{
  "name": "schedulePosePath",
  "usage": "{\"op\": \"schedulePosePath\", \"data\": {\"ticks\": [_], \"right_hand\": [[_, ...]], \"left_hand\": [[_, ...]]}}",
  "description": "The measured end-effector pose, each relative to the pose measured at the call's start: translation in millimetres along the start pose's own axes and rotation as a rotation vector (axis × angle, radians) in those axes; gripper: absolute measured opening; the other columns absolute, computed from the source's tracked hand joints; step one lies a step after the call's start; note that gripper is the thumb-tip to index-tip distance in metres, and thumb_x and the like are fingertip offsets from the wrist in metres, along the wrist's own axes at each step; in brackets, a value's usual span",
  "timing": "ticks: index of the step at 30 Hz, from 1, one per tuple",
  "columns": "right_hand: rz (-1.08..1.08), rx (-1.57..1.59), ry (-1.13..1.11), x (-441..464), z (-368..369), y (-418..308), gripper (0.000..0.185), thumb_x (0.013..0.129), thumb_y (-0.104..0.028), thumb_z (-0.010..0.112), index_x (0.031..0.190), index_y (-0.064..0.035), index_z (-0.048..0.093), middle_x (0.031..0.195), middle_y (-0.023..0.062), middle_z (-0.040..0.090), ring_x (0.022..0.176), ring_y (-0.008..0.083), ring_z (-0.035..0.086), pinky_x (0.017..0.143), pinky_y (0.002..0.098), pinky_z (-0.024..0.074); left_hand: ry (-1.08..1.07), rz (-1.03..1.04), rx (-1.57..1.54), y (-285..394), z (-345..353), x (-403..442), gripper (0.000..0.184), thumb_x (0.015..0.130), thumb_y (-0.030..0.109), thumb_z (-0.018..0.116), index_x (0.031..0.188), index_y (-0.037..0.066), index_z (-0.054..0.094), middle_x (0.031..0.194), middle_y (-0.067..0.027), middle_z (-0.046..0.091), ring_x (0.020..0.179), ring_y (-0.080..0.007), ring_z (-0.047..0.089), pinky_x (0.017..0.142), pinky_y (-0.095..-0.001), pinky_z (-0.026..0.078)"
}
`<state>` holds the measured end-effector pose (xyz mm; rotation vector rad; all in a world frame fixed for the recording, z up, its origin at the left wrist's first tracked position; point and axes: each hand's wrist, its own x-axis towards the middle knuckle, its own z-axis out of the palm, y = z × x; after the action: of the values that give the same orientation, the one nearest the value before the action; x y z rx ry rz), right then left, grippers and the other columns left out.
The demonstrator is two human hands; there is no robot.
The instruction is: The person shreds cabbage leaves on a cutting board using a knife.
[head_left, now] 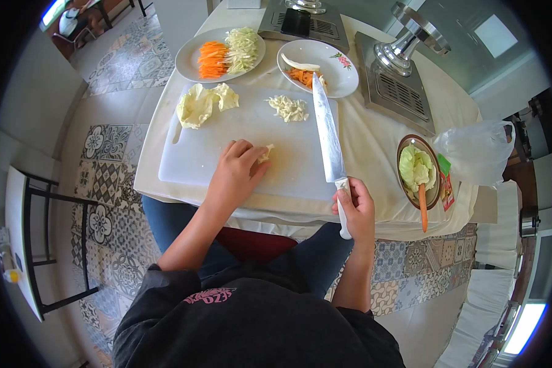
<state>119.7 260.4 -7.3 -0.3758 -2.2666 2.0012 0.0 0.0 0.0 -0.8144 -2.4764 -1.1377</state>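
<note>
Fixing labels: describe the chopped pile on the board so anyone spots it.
On the table, find the white cutting board. Toward its far edge, left of the knife, sits the pale chopped pile. Unlike the broad leaf pieces farther left, it's cut small.

The right hand (357,202) grips the white handle of a long knife (330,140), whose blade points away from the person, its tip overlapping a white bowl (342,75) with orange scraps (299,76). The left hand (236,167) is on the white cutting board (187,161), fingers bent beside a small pale pile (266,153). Farther back on the board lie cabbage leaves (196,107) and a chopped pale heap (288,109). Beyond it, a plate (187,61) carries orange shreds (213,59) beside pale green shreds (241,48). Right on the counter (380,138), a brown bowl (410,197) holds green leaves (416,164) and a carrot (422,208).
</note>
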Motion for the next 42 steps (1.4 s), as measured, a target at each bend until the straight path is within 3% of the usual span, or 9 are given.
{"op": "schedulePosePath", "data": {"ticks": [5, 9, 10, 15, 17, 21, 27, 30, 42], "right_hand": [[0.044, -0.061, 0.023, -32.9, 16.9, -45.0, 0.037, 0.1, -0.015, 0.059, 0.13, 0.0042, 0.049, 0.095, 0.0116, 0.066, 0.064, 0.0113, 0.059, 0.055, 0.0254, 0.0515], [0.132, -0.286, -0.05, -59.5, 23.4, -73.1, 0.039, 0.101, -0.012, 0.056, 0.136, 0.0037, 0.047, 0.101, 0.0142, 0.066, 0.06, 0.0107, 0.059, 0.055, 0.0273, 0.0502], [0.161, -0.312, -0.073, -64.6, 25.8, -76.3, 0.046, 0.1, -0.011, 0.055, 0.143, 0.0017, 0.044, 0.107, 0.0192, 0.066, 0.068, 0.02, 0.065, 0.067, 0.0334, 0.0536], [-0.112, -0.505, -0.168, -72.6, 44.0, -74.6, 0.056, 0.099, -0.006, 0.054, 0.152, -0.0016, 0.037, 0.111, 0.0263, 0.064, 0.095, 0.0407, 0.064, 0.086, 0.0442, 0.0499], [-0.256, -0.586, -0.168, -71.1, 51.4, -74.8, 0.056, 0.098, -0.005, 0.054, 0.152, -0.0015, 0.037, 0.108, 0.0248, 0.064, 0.093, 0.0394, 0.064, 0.084, 0.0442, 0.0501], [-0.204, -0.705, -0.204, -71.9, 58.1, -76.7, 0.059, 0.099, -0.007, 0.053, 0.155, -0.0056, 0.033, 0.091, 0.0174, 0.056, 0.08, 0.0344, 0.06, 0.076, 0.0431, 0.0506], [-0.128, -0.789, -0.225, -72.4, 69.0, -87.1, 0.063, 0.097, -0.004, 0.055, 0.156, -0.0081, 0.033, 0.093, 0.0174, 0.057, 0.082, 0.035, 0.059, 0.078, 0.0431, 0.0495], [-0.219, -0.845, -0.228, -71.4, 69.7, -78.7, 0.066, 0.097, -0.007, 0.054, 0.157, -0.007, 0.027, 0.088, 0.0164, 0.054, 0.069, 0.0337, 0.06, 0.063, 0.0423, 0.0533], [-0.205, -0.874, -0.281, -78.6, 64.1, -85.5, 0.07, 0.094, -0.005, 0.056, 0.157, -0.0056, 0.026, 0.085, 0.0172, 0.056, 0.066, 0.0341, 0.059, 0.062, 0.0425, 0.0534]], "left_hand": [[0.014, -0.197, -0.047, 17.3, 2.3, -5.5, 0.025, 0.082, 0.013, 0.076, 0.105, 0.004, 0.071, 0.083, -0.0107, 0.064, 0.088, -0.0309, 0.061, 0.085, -0.0425, 0.049], [0.082, -0.045, 0.066, -0.5, -12.2, -3.5, 0.024, 0.083, 0.011, 0.075, 0.106, 0.006, 0.07, 0.093, -0.009, 0.066, 0.092, -0.0306, 0.061, 0.085, -0.0421, 0.049], [0.058, 0.027, 0.064, -6.5, -16.3, -0.9, 0.024, 0.083, 0.011, 0.074, 0.106, 0.006, 0.07, 0.096, -0.0084, 0.067, 0.094, -0.0302, 0.061, 0.085, -0.042, 0.049], [-0.021, 0.128, 0.076, -2.8, -13.4, -0.1, 0.026, 0.084, 0.014, 0.074, 0.109, 0.009, 0.071, 0.108, -0.0046, 0.069, 0.103, -0.027, 0.061, 0.09, -0.0395, 0.047], [-0.016, 0.121, 0.105, -3.2, -9.8, -1.9, 0.025, 0.083, 0.015, 0.074, 0.107, 0.009, 0.071, 0.106, -0.0035, 0.069, 0.103, -0.026, 0.061, 0.091, -0.0389, 0.046], [0.018, 0.102, 0.143, 1.6, -3.4, -2.3, 0.023, 0.082, 0.018, 0.075, 0.103, 0.009, 0.072, 0.102, -0.002, 0.069, 0.1, -0.0242, 0.061, 0.091, -0.0383, 0.044], [0.057, 0.111, 0.167, 4.6, 1.3, -2.7, 0.021, 0.081, 0.019, 0.077, 0.099, 0.009, 0.072, 0.098, -0.0019, 0.068, 0.097, -0.0231, 0.061, 0.088, -0.0385, 0.044], [0.063, 0.107, 0.162, 4.4, 2.2, -2.9, 0.021, 0.081, 0.019, 0.077, 0.098, 0.008, 0.072, 0.1, -0.0015, 0.068, 0.098, -0.023, 0.061, 0.088, -0.0384, 0.045], [0.016, 0.09, 0.111, 2.8, -1.1, 0.3, 0.021, 0.078, 0.011, 0.078, 0.098, 0.008, 0.073, 0.105, -0.0034, 0.073, 0.103, -0.0258, 0.065, 0.092, -0.0408, 0.046]]}}
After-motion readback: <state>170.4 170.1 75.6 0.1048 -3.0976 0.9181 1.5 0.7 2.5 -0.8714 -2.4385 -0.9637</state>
